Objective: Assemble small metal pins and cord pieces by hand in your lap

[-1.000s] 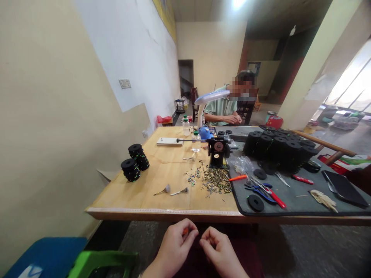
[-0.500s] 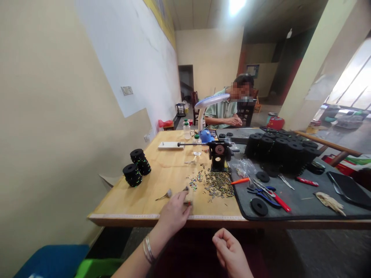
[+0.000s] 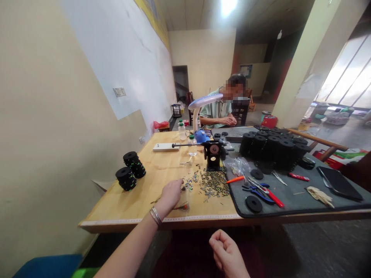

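My left hand (image 3: pixel 171 194) reaches over the wooden table (image 3: pixel 107 208), its fingers drawn together at a small dark piece (image 3: pixel 183 187). What the fingertips hold is too small to make out. Beside that hand lies a small flat item with a red spot (image 3: pixel 184 206). Scattered little metallic and coloured pieces (image 3: pixel 213 183) cover the wood just to the right. My right hand (image 3: pixel 227 251) is closed in front of the table edge, thumb against curled fingers; anything inside is hidden. A black winding device with a dial (image 3: pixel 213 154) and a long rod stands behind the pieces.
Two black spool stacks (image 3: pixel 126 178) stand at left, many more (image 3: pixel 269 150) on the grey mat (image 3: pixel 278 206). The mat also holds blue-handled pliers (image 3: pixel 262 193), an orange tool (image 3: pixel 235 179) and a glove (image 3: pixel 319 195). Beyond the lamp (image 3: pixel 205 101), a person (image 3: pixel 216 110) sits working.
My left hand has shifted forward and slightly left over the table, uncovering more of the flat item with the red spot. My right hand stays closed in nearly the same place. The view has turned slightly.
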A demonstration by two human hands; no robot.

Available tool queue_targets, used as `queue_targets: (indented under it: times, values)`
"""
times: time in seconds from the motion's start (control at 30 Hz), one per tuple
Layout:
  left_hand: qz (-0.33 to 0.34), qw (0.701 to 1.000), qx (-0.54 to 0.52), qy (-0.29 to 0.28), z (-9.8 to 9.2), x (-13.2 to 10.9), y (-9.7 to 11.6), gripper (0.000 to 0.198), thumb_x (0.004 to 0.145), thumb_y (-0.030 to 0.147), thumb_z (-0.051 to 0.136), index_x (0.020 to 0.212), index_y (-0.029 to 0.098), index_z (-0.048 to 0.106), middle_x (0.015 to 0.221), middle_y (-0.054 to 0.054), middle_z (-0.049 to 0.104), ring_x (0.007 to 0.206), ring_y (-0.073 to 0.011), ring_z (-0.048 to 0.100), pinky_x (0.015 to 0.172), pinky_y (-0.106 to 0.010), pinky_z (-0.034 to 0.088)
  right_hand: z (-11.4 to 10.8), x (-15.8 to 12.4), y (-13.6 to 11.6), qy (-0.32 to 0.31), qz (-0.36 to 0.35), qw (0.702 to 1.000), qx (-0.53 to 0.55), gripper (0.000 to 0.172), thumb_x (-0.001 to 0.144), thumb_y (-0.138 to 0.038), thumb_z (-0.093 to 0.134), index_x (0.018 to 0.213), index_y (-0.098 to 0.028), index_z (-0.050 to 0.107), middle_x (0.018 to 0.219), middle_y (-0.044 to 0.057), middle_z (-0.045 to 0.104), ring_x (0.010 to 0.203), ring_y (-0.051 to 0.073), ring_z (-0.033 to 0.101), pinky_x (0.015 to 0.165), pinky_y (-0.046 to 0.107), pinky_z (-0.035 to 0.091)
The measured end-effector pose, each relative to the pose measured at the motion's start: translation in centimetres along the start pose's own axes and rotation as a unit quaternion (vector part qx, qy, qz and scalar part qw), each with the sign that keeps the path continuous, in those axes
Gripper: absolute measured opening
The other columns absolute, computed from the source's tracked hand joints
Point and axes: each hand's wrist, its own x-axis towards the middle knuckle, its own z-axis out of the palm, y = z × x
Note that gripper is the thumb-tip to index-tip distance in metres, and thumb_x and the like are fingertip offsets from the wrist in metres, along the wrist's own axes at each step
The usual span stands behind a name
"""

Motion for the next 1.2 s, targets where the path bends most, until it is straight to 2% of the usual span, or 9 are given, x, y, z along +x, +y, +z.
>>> queue_targets:
  times: [0.23,0.33,0.4,0.5,0.57,0.67,0.77,0.87,1.2]
  values:
    - [0.033,0.992,-0.065,0.098,-3.3,-1.0,0.8,0.023,0.089,0.014,0.039,0.098,0.015,0.060,0.098,-0.012,0.066,0.097,-0.0229,0.059,0.087,-0.036,0.045,0.0,-0.3,-0.1,0.009,-0.004,1.000,0.021,0.051,0.065,-0.065,0.068,0.067,-0.021,0.043,0.038,-0.015,0.024,0.035,0.003,0.015,0.037,0.018,0.009]
    - [0.044,0.977,-0.176,0.110,-4.7,-3.9,2.0,0.015,0.087,0.022,0.045,0.091,0.017,0.058,0.088,-0.006,0.063,0.079,-0.0186,0.060,0.066,-0.028,0.048,0.2,-0.6,-0.3,0.013,-0.016,0.999,0.030,0.049,0.067,-0.064,0.067,0.068,-0.021,0.044,0.039,-0.015,0.025,0.035,0.003,0.015,0.037,0.018,0.009]
    - [0.021,0.946,-0.322,0.044,-4.4,-6.6,2.9,0.014,0.085,0.030,0.051,0.085,0.018,0.057,0.075,0.000,0.059,0.058,-0.0128,0.054,0.052,-0.023,0.043,0.4,-0.8,-0.6,0.016,-0.024,0.999,0.031,0.048,0.068,-0.063,0.067,0.070,-0.020,0.045,0.039,-0.015,0.026,0.035,0.003,0.016,0.037,0.018,0.009]
    - [-0.045,0.853,-0.507,-0.114,-2.1,-10.5,4.2,0.021,0.076,0.037,0.063,0.076,0.018,0.053,0.062,0.005,0.052,0.052,-0.0098,0.048,0.048,-0.020,0.041,0.6,-1.2,-0.8,0.010,-0.029,0.999,0.030,0.046,0.070,-0.061,0.066,0.071,-0.020,0.046,0.038,-0.015,0.029,0.034,0.003,0.017,0.038,0.018,0.009]
    - [-0.102,0.791,-0.576,-0.179,-0.1,-12.5,4.9,0.028,0.069,0.039,0.069,0.074,0.018,0.051,0.059,0.005,0.054,0.048,-0.0087,0.046,0.044,-0.019,0.038,0.8,-1.4,-0.9,0.003,-0.022,0.999,0.024,0.047,0.070,-0.063,0.065,0.071,-0.020,0.046,0.035,-0.015,0.030,0.032,0.003,0.018,0.037,0.018,0.009]
    - [-0.159,0.732,-0.631,-0.199,2.0,-14.0,5.7,0.030,0.067,0.038,0.073,0.070,0.016,0.052,0.058,0.003,0.056,0.048,-0.0070,0.045,0.046,-0.018,0.036,1.1,-1.4,-0.8,0.004,-0.001,1.000,0.003,0.049,0.068,-0.065,0.065,0.068,-0.020,0.046,0.032,-0.014,0.033,0.030,0.003,0.019,0.036,0.018,0.010]
    - [-0.187,0.700,-0.658,-0.204,2.7,-14.3,6.2,0.031,0.065,0.037,0.075,0.069,0.015,0.054,0.060,0.003,0.057,0.052,-0.0076,0.047,0.047,-0.018,0.036,1.2,-1.3,-0.8,0.010,0.017,1.000,-0.015,0.050,0.066,-0.066,0.066,0.067,-0.020,0.046,0.032,-0.013,0.035,0.030,0.003,0.021,0.036,0.017,0.011]
    - [-0.189,0.699,-0.659,-0.201,2.9,-14.3,6.4,0.032,0.064,0.037,0.076,0.068,0.015,0.054,0.061,0.003,0.055,0.052,-0.0072,0.046,0.048,-0.018,0.037,1.3,-1.3,-0.8,0.018,0.018,0.999,-0.031,0.050,0.065,-0.066,0.065,0.067,-0.020,0.046,0.032,-0.013,0.036,0.030,0.003,0.023,0.035,0.017,0.012]
    - [-0.166,0.765,-0.602,-0.156,4.3,-14.5,6.0,0.035,0.065,0.042,0.074,0.066,0.017,0.050,0.061,0.005,0.049,0.054,-0.0099,0.048,0.047,-0.020,0.041,1.2,-1.3,-0.5,0.037,-0.038,0.996,-0.073,0.046,0.071,-0.063,0.063,0.067,-0.019,0.048,0.037,-0.012,0.039,0.031,0.004,0.029,0.035,0.017,0.019]
